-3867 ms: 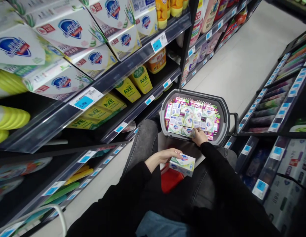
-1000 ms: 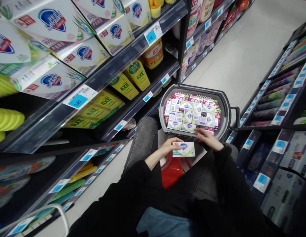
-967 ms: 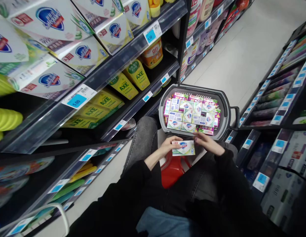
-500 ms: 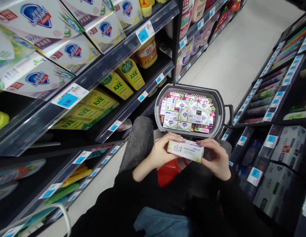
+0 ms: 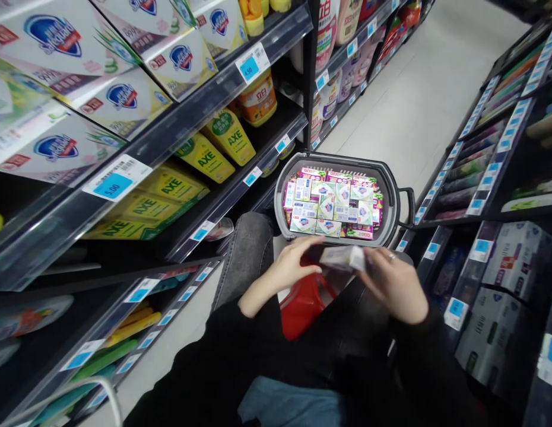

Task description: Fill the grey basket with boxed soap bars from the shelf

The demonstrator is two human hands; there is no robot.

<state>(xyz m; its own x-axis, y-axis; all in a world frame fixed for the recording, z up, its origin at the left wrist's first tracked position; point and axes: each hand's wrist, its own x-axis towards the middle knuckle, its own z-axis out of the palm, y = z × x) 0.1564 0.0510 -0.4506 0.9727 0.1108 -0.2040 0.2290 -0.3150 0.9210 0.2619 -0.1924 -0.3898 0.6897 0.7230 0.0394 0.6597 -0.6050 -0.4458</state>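
A white soap box (image 5: pixel 342 258) is held between both my hands just above my lap. My left hand (image 5: pixel 292 267) curls round its left end and my right hand (image 5: pixel 394 286) wraps its right end; the box is smeared by motion. Straight ahead on the floor stands a grey basket (image 5: pixel 389 196) packed with several white-and-green and pink soap boxes (image 5: pixel 330 201). I sit on a red stool (image 5: pixel 305 301) in black sleeves and grey jeans.
Shelves on my left carry large Safeguard soap boxes (image 5: pixel 102 89), yellow AXE packs (image 5: pixel 205 159) and blue price tags (image 5: pixel 111 185). More shelving with boxed goods (image 5: pixel 503 279) stands on the right. A pale aisle floor (image 5: pixel 418 101) runs ahead past the basket.
My right hand left the basket and joined the left on the soap box. Both hands then lifted and turned the box over, its printed face now away from me.
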